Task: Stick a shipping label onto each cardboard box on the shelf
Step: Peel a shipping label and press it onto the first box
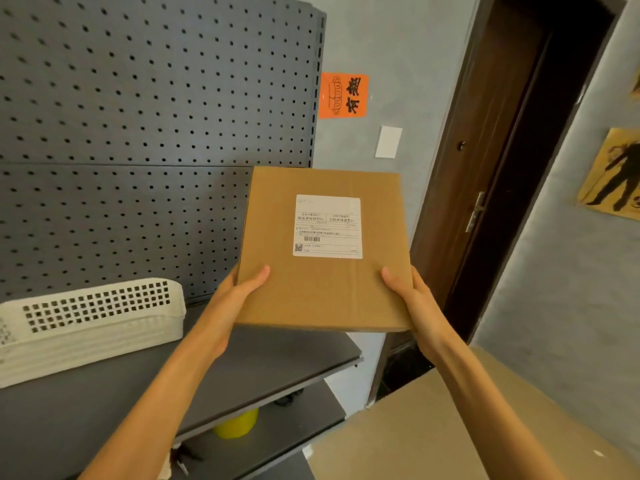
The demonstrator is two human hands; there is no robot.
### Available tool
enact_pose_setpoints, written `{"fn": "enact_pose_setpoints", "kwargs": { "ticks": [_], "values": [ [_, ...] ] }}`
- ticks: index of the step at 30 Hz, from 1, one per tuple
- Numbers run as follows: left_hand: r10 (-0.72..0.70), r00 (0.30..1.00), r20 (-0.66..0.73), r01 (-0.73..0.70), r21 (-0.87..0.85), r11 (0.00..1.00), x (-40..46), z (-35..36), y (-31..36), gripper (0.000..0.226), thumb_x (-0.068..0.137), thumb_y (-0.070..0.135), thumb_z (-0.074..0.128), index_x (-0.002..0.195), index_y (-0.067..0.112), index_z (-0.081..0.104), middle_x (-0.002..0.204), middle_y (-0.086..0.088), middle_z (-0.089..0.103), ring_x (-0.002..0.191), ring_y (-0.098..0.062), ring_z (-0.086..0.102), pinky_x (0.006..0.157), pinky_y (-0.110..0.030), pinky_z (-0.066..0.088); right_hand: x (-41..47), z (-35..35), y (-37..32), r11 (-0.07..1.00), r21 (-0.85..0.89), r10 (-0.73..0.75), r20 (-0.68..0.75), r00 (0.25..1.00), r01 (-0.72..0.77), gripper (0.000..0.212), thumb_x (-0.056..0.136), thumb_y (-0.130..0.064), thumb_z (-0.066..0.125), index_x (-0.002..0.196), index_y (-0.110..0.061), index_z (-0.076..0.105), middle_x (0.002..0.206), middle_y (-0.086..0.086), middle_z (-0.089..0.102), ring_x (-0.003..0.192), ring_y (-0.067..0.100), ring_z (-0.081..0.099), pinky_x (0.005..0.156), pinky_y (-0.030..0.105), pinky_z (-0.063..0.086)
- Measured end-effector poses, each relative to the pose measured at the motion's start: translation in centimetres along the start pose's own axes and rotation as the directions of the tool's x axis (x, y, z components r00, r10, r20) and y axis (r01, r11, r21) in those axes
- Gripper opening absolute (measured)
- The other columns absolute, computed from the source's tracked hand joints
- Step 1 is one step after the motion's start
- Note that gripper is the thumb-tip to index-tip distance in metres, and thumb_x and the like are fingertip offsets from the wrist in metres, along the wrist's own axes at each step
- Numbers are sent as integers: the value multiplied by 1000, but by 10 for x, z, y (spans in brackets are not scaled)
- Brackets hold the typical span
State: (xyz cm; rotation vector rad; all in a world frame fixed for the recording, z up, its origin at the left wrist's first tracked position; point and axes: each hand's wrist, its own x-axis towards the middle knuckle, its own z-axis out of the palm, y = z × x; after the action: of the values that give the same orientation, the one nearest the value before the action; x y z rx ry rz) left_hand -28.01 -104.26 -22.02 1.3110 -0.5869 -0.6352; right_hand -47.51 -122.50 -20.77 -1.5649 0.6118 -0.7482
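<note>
Both hands grip the box [322,251] by its near corners, left hand [239,289] and right hand [412,292], holding it in the air above the shelf's [259,344] right edge. Its label [327,226] looks stuck flat, so I judge the step is setting it down level, well onto the shelf beside the white basket [90,320].

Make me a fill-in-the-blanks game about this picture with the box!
1. The cardboard box is held by ____ hands.
2. The shipping label stuck on the box is ____ in colour.
3. The basket on the shelf sits to the ____ of the box.
4. The sign on the wall is ____.

Missing words: two; white; left; orange
</note>
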Motion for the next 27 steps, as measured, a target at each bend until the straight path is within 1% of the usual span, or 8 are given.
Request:
{"fn": "enact_pose_setpoints", "kwargs": {
  "ticks": [2, 4, 6, 8, 13, 19, 23, 27],
  "values": [
    [-10, 998, -56, 11, 17, 1000, 6, -4, -2, 59, 68, 53, 67, 123, 36, 53, 118, 12, 64, 109, -12, 60, 101, -38, 44, 19, 2, 8, 1000, 11, 24, 55, 998, -25, 58, 83, -49, 62, 134, -30, 42, 123, -6, 61, 108, 14, 62, 93, 35, 50],
    [-26, 994, -110, 29, 29, 999, 10, -8, -8, 57, 75, 48, 66, 128, 32, 51, 118, 10, 64, 107, -12, 61, 97, -35, 45, 38, 5, 17, 999, 17, 43, 104, 994, -45, 62, 79, -53, 64, 134, -32, 43, 124, -7, 62, 109, 16, 62, 98, 41, 48],
    [-47, 988, -150, 51, 26, 998, 13, -8, -13, 46, 85, 39, 63, 129, 29, 51, 116, 9, 65, 105, -12, 61, 88, -32, 48, 53, 8, 25, 998, 24, 60, 145, 988, -64, 67, 74, -56, 65, 133, -33, 44, 123, -7, 62, 109, 17, 62, 98, 43, 48],
    [-77, 977, -201, 84, 27, 996, 16, -7, -20, 44, 88, 35, 60, 130, 26, 50, 116, 7, 64, 103, -13, 61, 82, -30, 48, 67, 11, 34, 994, 35, 91, 191, 977, -99, 66, 75, -56, 65, 133, -32, 46, 122, -6, 63, 108, 17, 63, 97, 42, 49],
    [-167, 930, -327, 181, 13, 983, 21, -6, -40, 52, 87, 40, 61, 134, 20, 49, 119, 2, 64, 104, -18, 61, 82, -33, 47, 98, 18, 60, 980, 9, 186, 285, 940, -197, 57, 83, -51, 63, 132, -24, 49, 120, -1, 65, 105, 20, 65, 94, 40, 52],
    [-235, 870, -433, 265, 8, 964, 21, -3, -60, 53, 86, 41, 61, 133, 18, 51, 118, -1, 64, 101, -18, 61, 74, -30, 46, 119, 26, 91, 963, -71, 266, 375, 888, -258, 58, 84, -53, 60, 132, -23, 48, 122, 2, 63, 106, 23, 64, 97, 45, 50],
    [-265, 821, -506, 314, 12, 949, 26, -3, -68, 54, 86, 39, 64, 131, 13, 52, 117, -5, 64, 99, -22, 61, 81, -35, 46, 129, 32, 105, 943, -136, 331, 393, 858, -302, 60, 83, -56, 60, 131, -22, 50, 121, 3, 64, 104, 24, 64, 96, 47, 51],
    [-298, 785, -543, 359, 6, 933, 32, -3, -70, 55, 85, 39, 64, 131, 10, 52, 114, -7, 63, 98, -24, 60, 86, -37, 44, 139, 36, 114, 931, -170, 365, 407, 837, -324, 59, 84, -56, 59, 131, -21, 50, 121, 4, 64, 105, 25, 64, 97, 47, 50]
  ]
}}
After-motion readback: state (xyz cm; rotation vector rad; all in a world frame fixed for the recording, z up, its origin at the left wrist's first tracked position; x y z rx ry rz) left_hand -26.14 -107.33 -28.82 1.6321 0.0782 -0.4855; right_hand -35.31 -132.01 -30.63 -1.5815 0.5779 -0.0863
